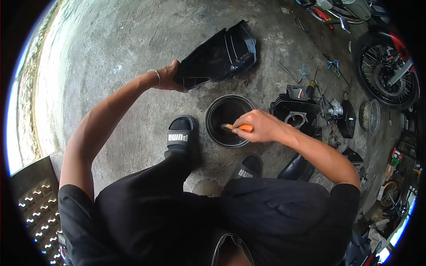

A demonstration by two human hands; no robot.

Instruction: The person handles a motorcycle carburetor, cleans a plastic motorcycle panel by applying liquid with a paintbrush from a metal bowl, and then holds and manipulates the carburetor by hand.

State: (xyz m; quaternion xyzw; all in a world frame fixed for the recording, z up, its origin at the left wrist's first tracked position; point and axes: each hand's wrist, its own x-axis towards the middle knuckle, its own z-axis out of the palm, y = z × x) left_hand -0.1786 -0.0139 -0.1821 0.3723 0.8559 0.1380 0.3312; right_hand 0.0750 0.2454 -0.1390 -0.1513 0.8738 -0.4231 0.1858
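My left hand (170, 79) grips the near left end of a black plastic motorcycle panel (208, 57), thumb on top and fingers underneath. The panel is tilted, with its ribbed inner side showing and its far end up and to the right. In my right hand (264, 126) is a brush with an orange handle (246, 128), fingers closed around it. The brush's tip points left, over a round dark bucket (207, 126) on the floor between my feet. What the bucket holds is too dark to make out.
Right of the bucket lie a black finned engine part (295, 108), a screwdriver (311, 89), a hex key (289, 72) and several loose metal parts. A metal basin (374, 117) and a motorcycle wheel (385, 68) are farther right. My sandals (178, 137) flank the bucket on the concrete floor.
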